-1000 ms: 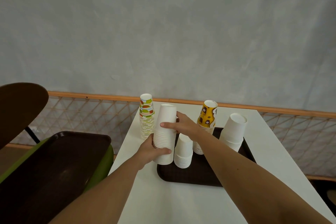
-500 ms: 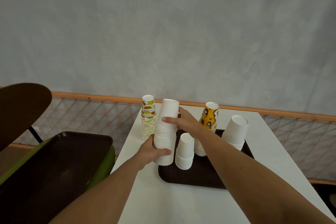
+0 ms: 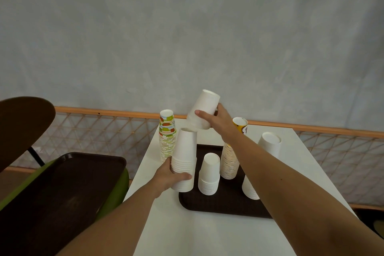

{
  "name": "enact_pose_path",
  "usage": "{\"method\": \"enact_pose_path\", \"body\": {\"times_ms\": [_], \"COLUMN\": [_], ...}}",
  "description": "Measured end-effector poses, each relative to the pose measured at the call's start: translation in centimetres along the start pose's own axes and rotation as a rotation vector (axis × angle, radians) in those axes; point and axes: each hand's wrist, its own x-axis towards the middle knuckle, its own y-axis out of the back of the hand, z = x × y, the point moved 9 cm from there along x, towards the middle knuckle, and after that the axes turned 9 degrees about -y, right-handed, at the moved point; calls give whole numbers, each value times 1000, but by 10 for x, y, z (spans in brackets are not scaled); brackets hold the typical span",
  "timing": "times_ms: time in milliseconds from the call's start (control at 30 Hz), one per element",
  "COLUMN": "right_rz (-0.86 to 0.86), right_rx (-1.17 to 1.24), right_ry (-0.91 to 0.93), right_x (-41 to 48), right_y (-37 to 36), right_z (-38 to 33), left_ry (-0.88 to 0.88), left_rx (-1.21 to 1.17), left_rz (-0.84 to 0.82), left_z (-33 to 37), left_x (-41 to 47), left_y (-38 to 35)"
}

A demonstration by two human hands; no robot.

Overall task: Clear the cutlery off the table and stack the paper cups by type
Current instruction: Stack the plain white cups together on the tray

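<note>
1. The left hand (image 3: pixel 172 174) wraps around the lower part of the tall white stack (image 3: pixel 185 151), centre frame, at the brown tray's (image 3: pixel 220 203) left edge.
2. The right hand (image 3: pixel 219 119) grips a tilted white cup (image 3: pixel 202 110) in the air just above that stack's top.
3. Bare table (image 3: pixel 207 235) lies open below the tray.

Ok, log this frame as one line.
left hand grips tall white cup stack | right hand holds tilted upside-down white cup above it | short white stack on brown tray

The right hand (image 3: pixel 220 120) has lifted a white cup (image 3: pixel 202 110) off the stack (image 3: pixel 184 160). It now hangs tilted, just above the stack's top, at 1 o'clock.
</note>
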Motion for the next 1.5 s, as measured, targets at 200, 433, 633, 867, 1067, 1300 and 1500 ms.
{"method": "enact_pose_path", "body": {"times_ms": [200,433,633,867,1067,1300,1500], "right_rz": [100,52,-8,-32,-1,-161,-285], "right_rx": [-126,-326,-366,-353,-311,-241,-268], "right_ry": [-2,-170,-238,-251,-173,-164,-182], "right_x": [-3,-10,-18,-23,-18,-22,-29], "right_y": [19,13,6,5,10,-15,-39], "right_z": [21,83,112,115,89,67,66], "left_ry": [17,12,23,12,-5,-47,-50], "left_rx": [-9,-41,-21,-21,-13,-25,-29], "left_rz": [22,36,36,33,29,3,-14], "left_z": [-6,-3,-4,2,8,26,30], "left_x": [-2,1,1,1,2,2,0], "left_y": [3,3,3,5,3,-6,-10]}}
